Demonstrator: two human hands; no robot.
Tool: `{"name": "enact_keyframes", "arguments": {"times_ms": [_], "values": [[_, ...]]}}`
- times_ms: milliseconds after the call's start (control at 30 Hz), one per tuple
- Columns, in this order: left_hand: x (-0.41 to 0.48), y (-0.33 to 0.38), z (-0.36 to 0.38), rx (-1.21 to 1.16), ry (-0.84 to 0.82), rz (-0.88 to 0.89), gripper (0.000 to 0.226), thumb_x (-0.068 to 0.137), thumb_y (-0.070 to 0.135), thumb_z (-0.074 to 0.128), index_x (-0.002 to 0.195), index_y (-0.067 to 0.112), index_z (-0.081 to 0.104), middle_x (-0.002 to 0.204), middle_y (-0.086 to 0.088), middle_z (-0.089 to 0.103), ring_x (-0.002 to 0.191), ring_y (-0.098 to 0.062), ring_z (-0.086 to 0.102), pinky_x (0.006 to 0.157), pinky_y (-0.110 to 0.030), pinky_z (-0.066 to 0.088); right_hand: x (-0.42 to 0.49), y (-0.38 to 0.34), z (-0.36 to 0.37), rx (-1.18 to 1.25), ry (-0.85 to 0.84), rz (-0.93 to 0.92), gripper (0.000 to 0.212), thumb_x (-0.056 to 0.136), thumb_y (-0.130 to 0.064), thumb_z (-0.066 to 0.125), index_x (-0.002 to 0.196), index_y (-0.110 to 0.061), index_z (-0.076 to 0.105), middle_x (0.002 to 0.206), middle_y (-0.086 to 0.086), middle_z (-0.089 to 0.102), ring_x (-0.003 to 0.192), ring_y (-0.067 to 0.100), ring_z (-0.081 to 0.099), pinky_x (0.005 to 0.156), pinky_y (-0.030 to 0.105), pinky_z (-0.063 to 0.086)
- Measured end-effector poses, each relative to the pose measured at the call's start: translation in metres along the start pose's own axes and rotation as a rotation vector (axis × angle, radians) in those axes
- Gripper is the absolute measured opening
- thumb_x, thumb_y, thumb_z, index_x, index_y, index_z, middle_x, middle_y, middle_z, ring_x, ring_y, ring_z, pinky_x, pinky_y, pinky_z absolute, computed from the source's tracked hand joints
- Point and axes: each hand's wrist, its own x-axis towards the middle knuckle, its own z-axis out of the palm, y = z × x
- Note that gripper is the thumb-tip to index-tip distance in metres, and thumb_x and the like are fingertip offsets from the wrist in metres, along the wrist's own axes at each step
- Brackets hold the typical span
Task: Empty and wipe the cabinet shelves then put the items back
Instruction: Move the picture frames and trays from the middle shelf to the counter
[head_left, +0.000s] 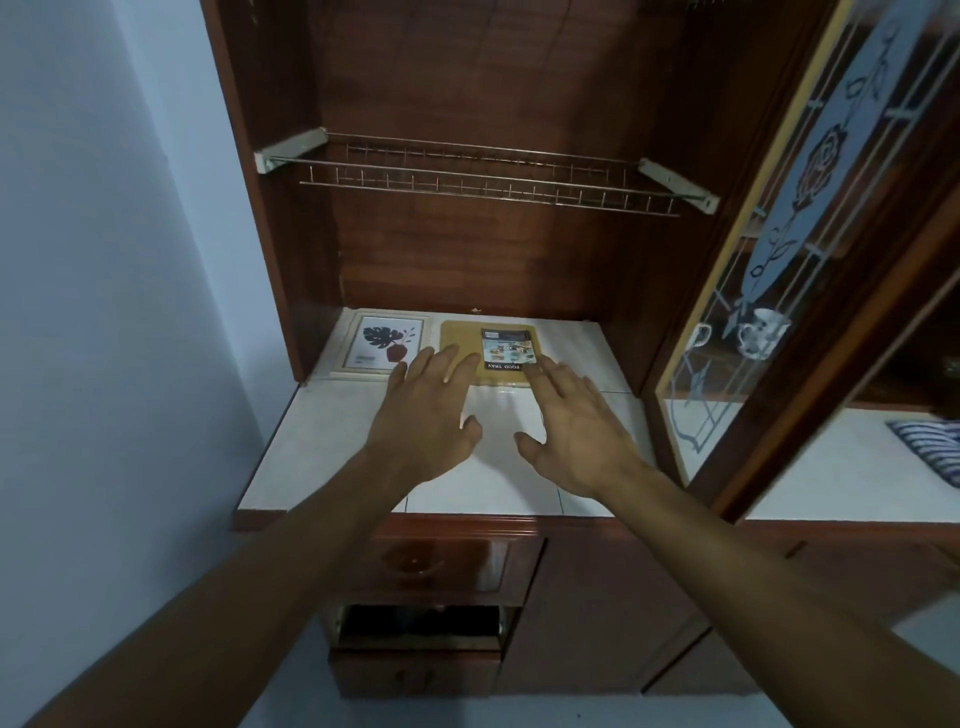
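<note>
A tan food tray (457, 338) with a "FOOD TRAY" label lies flat on the white tiled shelf (322, 436) at the back of the open wooden cabinet. To its left lies a white picture frame (382, 344) with a leaf print. My left hand (428, 415) hovers with fingers spread, its fingertips over the tray's left part. My right hand (574, 423) is spread too, its fingertips at the tray's front right corner by the label. Neither hand holds anything.
A wire dish rack (483, 174) spans the cabinet above the shelf. The glass door (779, 260) stands open on the right, with cups (761, 332) behind it. A striped cloth (930, 447) lies at far right. Below, a drawer (421, 629) is pulled out.
</note>
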Motion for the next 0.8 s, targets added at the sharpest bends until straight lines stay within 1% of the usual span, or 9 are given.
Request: {"name": "enact_keyframes", "arguments": {"times_ms": [133, 200, 300, 400, 500, 600, 700, 800], "values": [[-0.021, 0.02, -0.007, -0.018, 0.026, -0.025, 0.073, 0.091, 0.045, 0.057, 0.153, 0.026, 0.022, 0.161, -0.001, 0.02, 0.149, -0.026, 0.015, 0.12, -0.048, 0.016, -0.025, 0.005, -0.009, -0.003, -0.001, -0.019, 0.082, 0.094, -0.043, 0.055, 0.156, -0.016, 0.008, 0.164, 0.006, 0.009, 0.15, 0.025, 0.008, 0.123, 0.042, 0.011], [-0.033, 0.028, -0.01, -0.022, 0.029, -0.03, 0.074, 0.091, 0.045, 0.057, 0.153, 0.026, 0.022, 0.162, -0.001, 0.018, 0.149, -0.025, 0.014, 0.12, -0.05, 0.017, -0.039, 0.007, -0.009, 0.008, -0.006, -0.016, 0.082, 0.094, -0.043, 0.055, 0.156, -0.016, 0.009, 0.164, 0.007, 0.008, 0.15, 0.025, 0.008, 0.123, 0.041, 0.011], [-0.048, 0.037, -0.014, -0.031, 0.028, -0.01, 0.074, 0.091, 0.044, 0.057, 0.153, 0.026, 0.021, 0.162, -0.002, 0.015, 0.149, -0.025, 0.013, 0.12, -0.051, 0.017, -0.055, 0.007, -0.011, 0.008, -0.008, 0.007, 0.081, 0.095, -0.043, 0.054, 0.156, -0.017, 0.008, 0.164, 0.007, 0.005, 0.151, 0.025, 0.006, 0.122, 0.041, 0.01], [-0.057, 0.043, -0.017, -0.032, 0.036, -0.005, 0.074, 0.091, 0.046, 0.056, 0.153, 0.026, 0.02, 0.162, 0.0, 0.016, 0.149, -0.023, 0.014, 0.12, -0.049, 0.016, -0.071, 0.006, -0.016, 0.007, -0.016, 0.029, 0.08, 0.095, -0.042, 0.053, 0.156, -0.016, 0.007, 0.164, 0.006, 0.003, 0.151, 0.025, 0.005, 0.121, 0.04, 0.007], [-0.069, 0.05, -0.017, -0.043, 0.064, 0.025, 0.075, 0.091, 0.045, 0.056, 0.154, 0.022, 0.021, 0.161, 0.0, 0.019, 0.148, -0.022, 0.017, 0.121, -0.044, 0.016, -0.088, 0.006, -0.021, 0.011, -0.032, 0.041, 0.08, 0.096, -0.041, 0.053, 0.156, -0.015, 0.007, 0.164, 0.007, 0.003, 0.151, 0.025, 0.004, 0.122, 0.04, 0.008], [-0.084, 0.055, -0.015, -0.063, 0.08, 0.059, 0.074, 0.093, 0.042, 0.055, 0.154, 0.018, 0.021, 0.161, -0.003, 0.021, 0.148, -0.023, 0.017, 0.12, -0.04, 0.012, -0.108, 0.003, -0.024, 0.004, -0.044, 0.054, 0.081, 0.095, -0.041, 0.054, 0.156, -0.015, 0.008, 0.164, 0.007, 0.004, 0.151, 0.026, 0.005, 0.123, 0.041, 0.01], [-0.098, 0.061, -0.011, -0.08, 0.075, 0.076, 0.073, 0.091, 0.04, 0.057, 0.153, 0.015, 0.026, 0.159, -0.006, 0.025, 0.147, -0.026, 0.021, 0.119, -0.039, 0.013, -0.131, 0.003, -0.026, 0.006, -0.062, 0.066, 0.081, 0.094, -0.039, 0.056, 0.156, -0.015, 0.009, 0.164, 0.007, 0.005, 0.151, 0.026, 0.006, 0.123, 0.041, 0.01], [-0.112, 0.073, -0.012, -0.091, 0.085, 0.103, 0.073, 0.09, 0.037, 0.06, 0.152, 0.011, 0.029, 0.158, -0.009, 0.03, 0.146, -0.028, 0.025, 0.118, -0.039, 0.015, -0.151, 0.01, -0.032, 0.002, -0.039, 0.077, 0.08, 0.094, -0.038, 0.057, 0.156, -0.016, 0.011, 0.164, 0.007, 0.008, 0.15, 0.027, 0.01, 0.122, 0.04, 0.013]]}}
